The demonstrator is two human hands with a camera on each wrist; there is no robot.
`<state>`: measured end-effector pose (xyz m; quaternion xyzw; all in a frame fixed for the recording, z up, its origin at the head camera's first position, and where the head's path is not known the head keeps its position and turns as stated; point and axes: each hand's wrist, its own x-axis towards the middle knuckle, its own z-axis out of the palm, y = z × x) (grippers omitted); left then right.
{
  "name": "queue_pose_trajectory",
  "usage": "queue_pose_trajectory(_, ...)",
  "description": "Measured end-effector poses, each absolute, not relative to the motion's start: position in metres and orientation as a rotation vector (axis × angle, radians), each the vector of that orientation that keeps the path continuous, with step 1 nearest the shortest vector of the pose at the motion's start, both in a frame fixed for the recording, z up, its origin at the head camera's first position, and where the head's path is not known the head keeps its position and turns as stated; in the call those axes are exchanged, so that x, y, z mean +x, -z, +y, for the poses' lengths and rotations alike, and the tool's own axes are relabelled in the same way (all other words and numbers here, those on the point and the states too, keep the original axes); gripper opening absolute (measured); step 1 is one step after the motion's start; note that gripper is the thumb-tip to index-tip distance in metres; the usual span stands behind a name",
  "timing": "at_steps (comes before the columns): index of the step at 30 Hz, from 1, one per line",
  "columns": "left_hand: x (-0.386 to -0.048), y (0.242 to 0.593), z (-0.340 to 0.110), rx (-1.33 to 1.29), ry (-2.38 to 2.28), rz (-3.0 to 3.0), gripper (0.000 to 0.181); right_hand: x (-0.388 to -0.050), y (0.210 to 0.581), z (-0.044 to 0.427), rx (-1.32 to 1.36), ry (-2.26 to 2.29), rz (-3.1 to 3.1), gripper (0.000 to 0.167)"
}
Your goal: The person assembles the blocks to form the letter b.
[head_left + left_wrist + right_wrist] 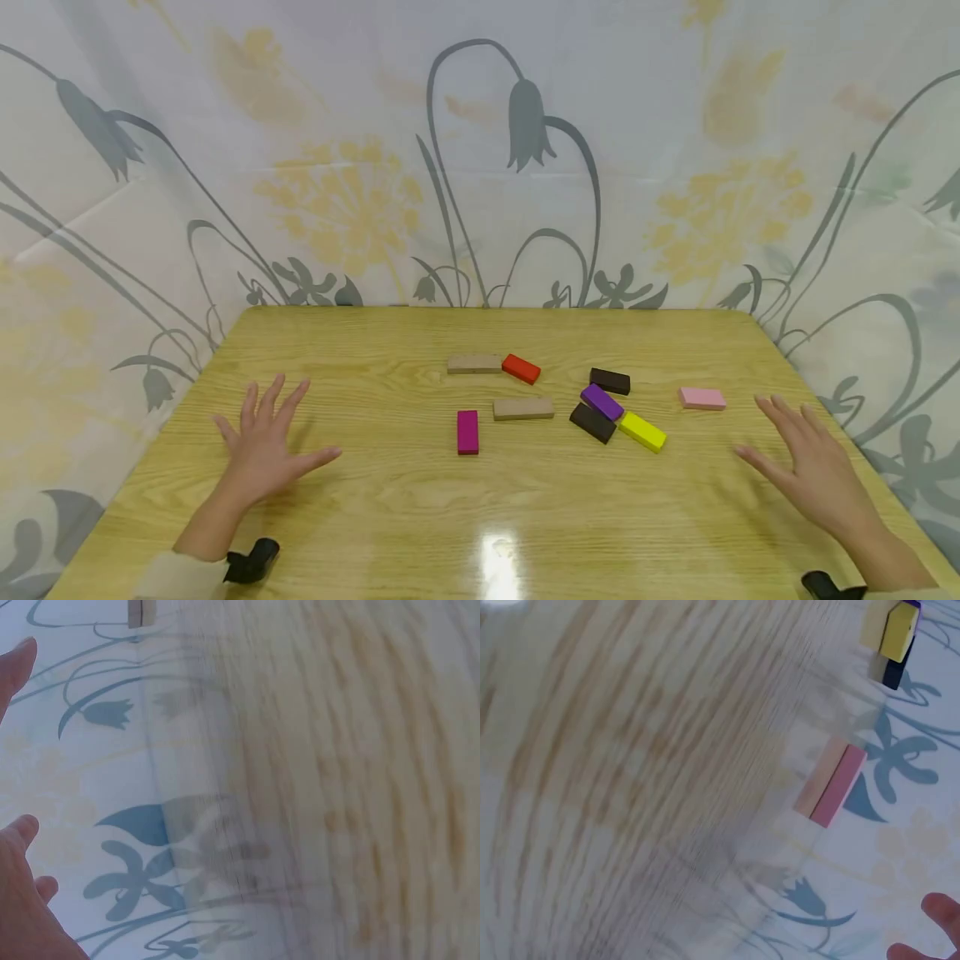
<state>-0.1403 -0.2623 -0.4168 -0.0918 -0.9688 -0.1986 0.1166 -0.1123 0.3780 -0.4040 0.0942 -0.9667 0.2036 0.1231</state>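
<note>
Over the left part of the table, my left hand [262, 454] has its fingers spread and holds nothing. My right hand [817, 475] hovers at the right side, fingers extended, nearest to a pink block [702, 398]. A magenta block [467, 432] lies left of the middle. Behind it are two light wooden blocks [522, 408] and a red block [521, 369] that touches the farther one. Right of the middle, a purple block [602, 402] lies between two black blocks [592, 422], with a yellow block [642, 432] beside them.
The wooden table [375, 517] meets a flower-printed cloth [480, 208] at its back and both sides. Each wrist carries a black strap-on device [253, 561]. Light glares off the table's front middle.
</note>
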Motion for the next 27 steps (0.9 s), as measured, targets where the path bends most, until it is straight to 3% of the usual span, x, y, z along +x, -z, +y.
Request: queue_pose_trajectory(27, -0.149, 0.425, -0.232, -0.398, 0.716, -2.726, 0.093, -0.132, 0.401, 0.352, 0.346, -0.74, -2.652, 0.071)
